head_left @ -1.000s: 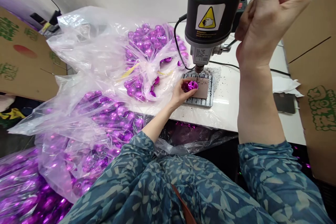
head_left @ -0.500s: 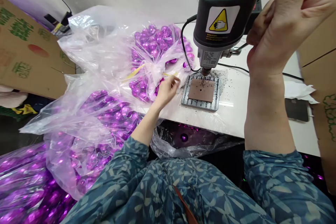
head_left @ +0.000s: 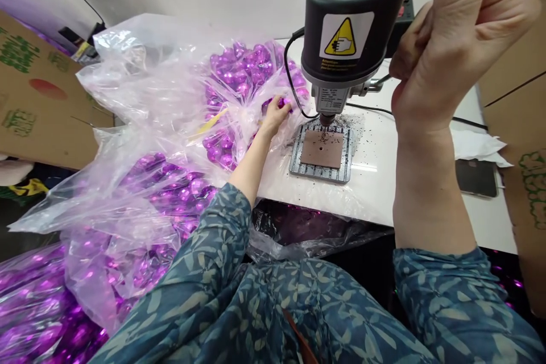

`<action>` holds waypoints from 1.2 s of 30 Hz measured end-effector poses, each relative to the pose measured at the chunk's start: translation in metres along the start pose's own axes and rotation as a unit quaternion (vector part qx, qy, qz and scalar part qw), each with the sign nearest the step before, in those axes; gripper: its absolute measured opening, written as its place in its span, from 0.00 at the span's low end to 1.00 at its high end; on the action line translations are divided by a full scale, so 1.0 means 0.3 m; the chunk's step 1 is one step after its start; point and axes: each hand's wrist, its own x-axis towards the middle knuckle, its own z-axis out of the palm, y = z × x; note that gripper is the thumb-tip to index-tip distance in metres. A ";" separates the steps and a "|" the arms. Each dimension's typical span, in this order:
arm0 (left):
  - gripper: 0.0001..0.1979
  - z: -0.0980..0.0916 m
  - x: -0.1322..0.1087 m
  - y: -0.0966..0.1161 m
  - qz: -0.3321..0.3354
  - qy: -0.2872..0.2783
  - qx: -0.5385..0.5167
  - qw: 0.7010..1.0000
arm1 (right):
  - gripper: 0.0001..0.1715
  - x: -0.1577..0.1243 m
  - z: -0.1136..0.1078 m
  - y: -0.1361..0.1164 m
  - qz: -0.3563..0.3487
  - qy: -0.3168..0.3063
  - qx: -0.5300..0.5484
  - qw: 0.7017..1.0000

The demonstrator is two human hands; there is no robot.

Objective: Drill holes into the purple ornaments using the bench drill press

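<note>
The step in hand seems to be picking out a ball: amid the plastic bag [head_left: 249, 111], the left hand [head_left: 277, 115], fingers half curled, is at the purple balls [head_left: 236, 71], any grip unclear; next calls for a secure pinch. Rightward are the brown plate [head_left: 325, 154], the drill [head_left: 354, 5], and the right hand [head_left: 463, 40], fisted around its lever [head_left: 383, 79].

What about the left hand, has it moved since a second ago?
Yes. Judged against the drill's metal base, the left hand has gone left and farther back, off the brown pad to the bagged purple balls.
</note>
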 end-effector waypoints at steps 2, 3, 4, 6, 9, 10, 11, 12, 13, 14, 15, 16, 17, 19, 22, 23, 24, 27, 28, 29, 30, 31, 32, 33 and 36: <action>0.04 -0.055 -0.064 0.027 -0.061 0.014 -0.060 0.996 | 0.54 -0.002 0.008 -0.007 -0.002 0.015 0.010 1.000; 0.04 -0.080 -0.103 0.041 -0.086 0.016 -0.092 0.992 | 0.54 -0.003 0.013 -0.010 -0.005 0.025 0.011 1.000; 0.06 -0.101 -0.147 0.054 -0.101 0.011 -0.126 0.987 | 0.54 -0.004 0.018 -0.012 -0.008 0.033 0.010 0.999; 0.12 -0.128 -0.240 0.073 -0.109 -0.009 -0.184 0.977 | 0.54 -0.007 0.027 -0.009 -0.011 0.037 0.002 0.999; 0.16 -0.126 -0.366 0.084 -0.123 -0.060 -0.240 0.961 | 0.51 -0.007 0.032 0.008 -0.017 0.032 -0.009 0.999; 0.16 -0.117 -0.398 0.082 -0.137 -0.079 -0.248 0.956 | 0.51 -0.006 0.031 0.014 -0.018 0.035 -0.011 0.999; 0.15 -0.105 -0.424 0.078 -0.151 -0.095 -0.252 0.951 | 0.51 -0.005 0.029 0.017 -0.019 0.040 -0.012 0.999; 0.14 -0.093 -0.442 0.071 -0.161 -0.106 -0.254 0.948 | 0.51 -0.004 0.026 0.017 -0.017 0.040 -0.013 0.999; 0.13 -0.079 -0.454 0.062 -0.165 -0.112 -0.256 0.946 | 0.50 -0.004 0.022 0.012 -0.011 0.034 -0.015 0.999; 0.13 -0.066 -0.459 0.050 -0.162 -0.111 -0.258 0.946 | 0.49 -0.004 0.017 0.002 -0.001 0.020 -0.021 1.000; 0.13 -0.053 -0.461 0.035 -0.153 -0.106 -0.258 0.948 | 0.48 -0.006 0.012 -0.011 0.012 0.001 -0.029 1.000; 0.13 -0.041 -0.458 0.019 -0.140 -0.099 -0.255 0.952 | 0.47 -0.008 0.007 -0.026 0.023 -0.017 -0.038 0.999; 0.14 -0.031 -0.454 0.000 -0.121 -0.093 -0.245 0.957 | 0.45 -0.011 0.002 -0.041 0.032 -0.032 -0.048 0.998; 0.18 -0.013 -0.439 -0.041 -0.073 -0.087 -0.207 0.972 | 0.44 -0.016 -0.006 -0.063 0.041 -0.043 -0.054 0.997; 0.28 0.004 -0.408 -0.106 0.007 -0.100 -0.136 0.986 | 0.43 -0.023 -0.007 -0.071 0.040 -0.048 -0.046 0.997; 0.31 0.008 -0.396 -0.127 0.029 -0.107 -0.115 0.987 | 0.43 -0.025 -0.004 -0.069 0.036 -0.049 -0.036 0.998; 0.34 0.010 -0.384 -0.147 0.046 -0.115 -0.096 0.988 | 0.42 -0.029 0.000 -0.068 0.031 -0.051 -0.024 0.998; 0.36 0.017 -0.349 -0.197 0.078 -0.140 -0.037 0.986 | 0.40 -0.041 0.016 -0.070 0.015 -0.043 0.030 0.999; 0.36 0.020 -0.340 -0.210 0.086 -0.148 -0.018 0.985 | 0.41 -0.044 0.020 -0.072 0.008 -0.034 0.045 0.998; 0.36 0.023 -0.333 -0.220 0.094 -0.156 0.000 0.983 | 0.41 -0.047 0.024 -0.074 0.003 -0.026 0.055 0.998; 0.36 0.026 -0.329 -0.227 0.103 -0.162 0.013 0.981 | 0.42 -0.049 0.028 -0.076 0.000 -0.021 0.061 0.998; 0.36 0.029 -0.327 -0.231 0.111 -0.166 0.022 0.980 | 0.43 -0.050 0.030 -0.076 0.000 -0.020 0.057 0.998; 0.36 0.033 -0.327 -0.232 0.119 -0.169 0.030 0.978 | 0.43 -0.050 0.033 -0.075 0.001 -0.021 0.047 0.999; 0.37 0.036 -0.329 -0.231 0.125 -0.169 0.037 0.977 | 0.43 -0.050 0.035 -0.073 0.001 -0.018 0.038 0.999; 0.37 0.045 -0.341 -0.217 0.145 -0.163 0.077 0.973 | 0.41 -0.046 0.045 -0.061 -0.008 0.012 0.038 0.999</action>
